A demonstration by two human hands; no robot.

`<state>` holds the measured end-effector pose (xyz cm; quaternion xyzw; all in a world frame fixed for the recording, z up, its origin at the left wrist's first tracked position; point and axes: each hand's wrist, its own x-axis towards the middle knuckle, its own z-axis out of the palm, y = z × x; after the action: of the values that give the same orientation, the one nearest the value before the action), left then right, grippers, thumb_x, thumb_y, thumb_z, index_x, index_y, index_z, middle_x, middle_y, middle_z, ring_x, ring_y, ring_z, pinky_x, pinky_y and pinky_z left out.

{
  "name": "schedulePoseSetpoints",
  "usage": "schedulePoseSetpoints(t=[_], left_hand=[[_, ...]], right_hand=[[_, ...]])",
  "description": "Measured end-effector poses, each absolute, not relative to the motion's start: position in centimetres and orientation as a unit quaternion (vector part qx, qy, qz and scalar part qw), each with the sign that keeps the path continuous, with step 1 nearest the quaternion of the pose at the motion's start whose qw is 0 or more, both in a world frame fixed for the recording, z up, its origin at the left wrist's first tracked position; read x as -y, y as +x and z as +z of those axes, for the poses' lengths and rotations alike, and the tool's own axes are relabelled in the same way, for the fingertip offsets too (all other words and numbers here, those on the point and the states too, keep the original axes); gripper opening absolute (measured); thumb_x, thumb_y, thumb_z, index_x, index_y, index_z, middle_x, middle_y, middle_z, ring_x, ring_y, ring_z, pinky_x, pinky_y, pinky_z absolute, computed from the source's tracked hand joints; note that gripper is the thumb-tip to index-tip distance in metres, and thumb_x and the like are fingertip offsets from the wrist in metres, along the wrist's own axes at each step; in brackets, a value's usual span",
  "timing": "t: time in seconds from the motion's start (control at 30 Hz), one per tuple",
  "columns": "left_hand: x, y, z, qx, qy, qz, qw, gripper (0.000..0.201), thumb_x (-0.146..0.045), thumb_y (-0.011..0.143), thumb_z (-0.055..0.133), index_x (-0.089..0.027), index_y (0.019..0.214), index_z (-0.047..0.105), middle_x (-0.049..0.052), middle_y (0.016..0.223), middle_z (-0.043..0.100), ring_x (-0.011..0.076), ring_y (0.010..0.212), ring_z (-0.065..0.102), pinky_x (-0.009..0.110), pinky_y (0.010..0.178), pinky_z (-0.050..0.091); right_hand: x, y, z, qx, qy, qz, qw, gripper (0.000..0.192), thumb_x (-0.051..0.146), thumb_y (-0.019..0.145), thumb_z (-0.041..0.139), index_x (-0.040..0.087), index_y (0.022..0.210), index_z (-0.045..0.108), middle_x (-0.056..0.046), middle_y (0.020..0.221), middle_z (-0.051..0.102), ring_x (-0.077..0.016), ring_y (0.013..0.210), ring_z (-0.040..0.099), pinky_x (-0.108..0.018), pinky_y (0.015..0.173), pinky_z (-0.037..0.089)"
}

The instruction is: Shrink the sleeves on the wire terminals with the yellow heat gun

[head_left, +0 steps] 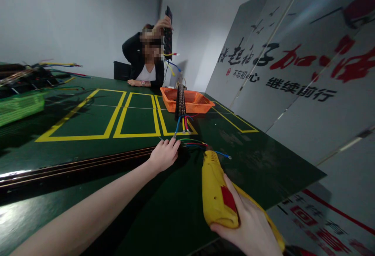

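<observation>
My right hand grips a yellow heat gun with a red patch on its side. Its nozzle points away from me, close to the wire ends. Green, red and blue wires come out at the end of a long dark rail with copper-coloured strips, which lies across the table. My left hand is closed over that end, where the wires leave it. The fingers hide the exact spot they hold. One blue wire with a ring terminal reaches past the nozzle.
An orange basket holds a similar rail, its coloured wires hanging toward me. At left stands a green basket beside piled dark rails. Across the green table, marked with yellow tape, a person raises another wired part.
</observation>
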<state>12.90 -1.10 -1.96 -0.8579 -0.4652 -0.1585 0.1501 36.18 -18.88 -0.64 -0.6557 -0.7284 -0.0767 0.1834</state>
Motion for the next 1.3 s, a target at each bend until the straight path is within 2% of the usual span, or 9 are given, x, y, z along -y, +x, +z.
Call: schedulePoseSetpoints(t=[0.2,0.4,0.53,0.7,0.8,1.03,1.3], left_hand=[[1.7,13.4,-2.1,0.456,-0.864,-0.144,0.158,0.044,-0.025,0.089,0.041,-0.013,0.131,0.041,0.014,0.123,0.051,0.0256,0.099,0.058,0.038,0.081,0.048],[1.8,13.3,-1.9,0.449,-0.868,-0.141,0.159,0.043,-0.026,0.090,0.038,-0.014,0.131,0.041,0.014,0.122,0.050,0.0253,0.099,0.057,0.038,0.081,0.047],[1.8,13.1,-1.7,0.447,-0.868,-0.146,0.160,0.042,-0.027,0.091,0.035,-0.015,0.131,0.041,0.013,0.121,0.051,0.0242,0.097,0.057,0.037,0.081,0.047],[1.9,13.1,-1.7,0.452,-0.865,-0.150,0.155,0.042,-0.027,0.092,0.034,-0.015,0.131,0.041,0.012,0.122,0.051,0.0242,0.099,0.057,0.037,0.081,0.047],[1.9,13.0,-1.8,0.452,-0.867,-0.151,0.150,0.042,-0.028,0.092,0.035,-0.016,0.132,0.040,0.012,0.123,0.050,0.0240,0.101,0.057,0.036,0.083,0.047],[1.7,13.0,-2.1,0.448,-0.865,-0.163,0.160,0.042,-0.028,0.091,0.036,-0.016,0.131,0.041,0.012,0.122,0.051,0.0245,0.100,0.057,0.037,0.082,0.048],[1.7,13.1,-2.0,0.446,-0.867,-0.163,0.155,0.042,-0.027,0.091,0.034,-0.015,0.131,0.041,0.012,0.121,0.051,0.0246,0.099,0.058,0.038,0.080,0.048]], right_hand=[[19.1,35.5,-1.8,0.803,-0.566,-0.070,0.170,0.137,0.062,0.039,0.080,0.020,0.148,0.009,-0.008,0.130,0.051,-0.0269,0.109,0.056,-0.036,0.090,0.050],[19.2,35.7,-0.7,0.832,-0.519,-0.116,0.159,0.137,0.075,0.041,0.072,0.015,0.147,0.009,-0.010,0.120,0.058,-0.0235,0.099,0.062,-0.032,0.081,0.053],[18.9,36.6,-0.3,0.831,-0.526,-0.097,0.153,0.136,0.070,0.039,0.075,0.017,0.147,0.013,-0.009,0.124,0.056,-0.0240,0.102,0.060,-0.033,0.085,0.052],[18.8,36.8,-0.3,0.759,-0.626,-0.054,0.170,0.125,0.043,0.045,0.082,0.027,0.147,0.012,-0.002,0.133,0.050,-0.0228,0.113,0.054,-0.034,0.095,0.046],[18.9,36.7,-0.1,0.725,-0.664,-0.050,0.176,0.118,0.034,0.052,0.080,0.029,0.147,0.011,-0.001,0.130,0.052,-0.0215,0.112,0.055,-0.034,0.094,0.046],[19.1,36.0,0.0,0.689,-0.698,-0.079,0.178,0.100,0.048,0.067,0.068,0.028,0.147,0.013,-0.003,0.121,0.058,-0.0230,0.103,0.059,-0.036,0.083,0.050],[19.0,34.8,-1.1,0.690,-0.690,-0.132,0.175,0.105,0.050,0.066,0.069,0.019,0.147,0.010,-0.008,0.117,0.060,-0.0257,0.100,0.061,-0.037,0.081,0.051]])
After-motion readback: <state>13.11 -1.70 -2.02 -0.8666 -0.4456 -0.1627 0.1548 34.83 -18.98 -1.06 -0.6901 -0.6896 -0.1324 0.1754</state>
